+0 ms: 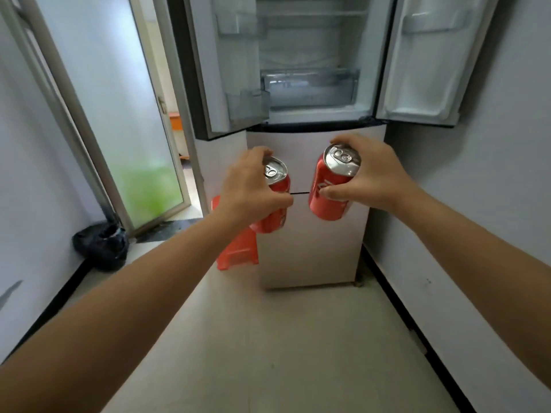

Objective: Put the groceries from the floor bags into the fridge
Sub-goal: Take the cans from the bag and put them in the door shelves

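Observation:
The fridge (310, 251) stands straight ahead with both upper doors swung open, showing bare shelves and a clear drawer (310, 87). My left hand (250, 186) grips a red soda can (275, 180) from the side, in front of the fridge's lower doors. My right hand (366, 174) grips a second red soda can (328, 189), fingers curled round its silver top and body. Both cans tilt with their tops toward me, held below the open compartment.
An orange plastic stool (237, 248) stands on the floor at the fridge's left side. A black bag (103, 244) lies by the left wall near a glass door (131, 114). Walls close in on both sides; pale floor stretches before the fridge.

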A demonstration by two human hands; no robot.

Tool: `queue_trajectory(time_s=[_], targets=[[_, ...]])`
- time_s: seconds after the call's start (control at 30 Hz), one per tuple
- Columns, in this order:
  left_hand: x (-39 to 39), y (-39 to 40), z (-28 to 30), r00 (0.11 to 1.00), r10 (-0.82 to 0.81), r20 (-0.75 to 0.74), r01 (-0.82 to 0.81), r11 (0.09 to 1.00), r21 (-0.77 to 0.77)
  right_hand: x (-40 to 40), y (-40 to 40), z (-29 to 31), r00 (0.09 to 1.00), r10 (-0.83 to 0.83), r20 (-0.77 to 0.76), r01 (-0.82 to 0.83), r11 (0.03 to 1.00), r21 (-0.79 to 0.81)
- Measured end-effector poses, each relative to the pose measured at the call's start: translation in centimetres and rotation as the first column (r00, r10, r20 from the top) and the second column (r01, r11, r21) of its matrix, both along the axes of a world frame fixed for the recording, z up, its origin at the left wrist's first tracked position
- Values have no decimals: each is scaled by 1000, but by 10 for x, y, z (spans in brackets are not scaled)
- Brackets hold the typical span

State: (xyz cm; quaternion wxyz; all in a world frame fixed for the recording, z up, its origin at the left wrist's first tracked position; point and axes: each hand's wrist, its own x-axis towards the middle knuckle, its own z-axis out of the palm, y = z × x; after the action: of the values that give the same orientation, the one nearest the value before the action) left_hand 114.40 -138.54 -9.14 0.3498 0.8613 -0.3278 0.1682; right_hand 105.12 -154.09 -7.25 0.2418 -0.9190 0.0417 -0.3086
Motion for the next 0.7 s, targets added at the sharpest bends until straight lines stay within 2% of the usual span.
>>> queue_trajectory(time_s=[0.27, 0.53, 0.7], targets=[[94, -104, 34, 996, 68, 53, -66, 997, -50, 90, -107, 38, 980, 88, 181, -116, 982, 150], [209, -146, 99, 962, 173, 213, -142, 978, -152, 222, -156, 77, 929, 122, 350, -190, 967, 167], [289, -153, 147, 918, 224, 327, -129, 949, -287, 318, -170, 120, 865, 161, 475, -228, 970, 87]])
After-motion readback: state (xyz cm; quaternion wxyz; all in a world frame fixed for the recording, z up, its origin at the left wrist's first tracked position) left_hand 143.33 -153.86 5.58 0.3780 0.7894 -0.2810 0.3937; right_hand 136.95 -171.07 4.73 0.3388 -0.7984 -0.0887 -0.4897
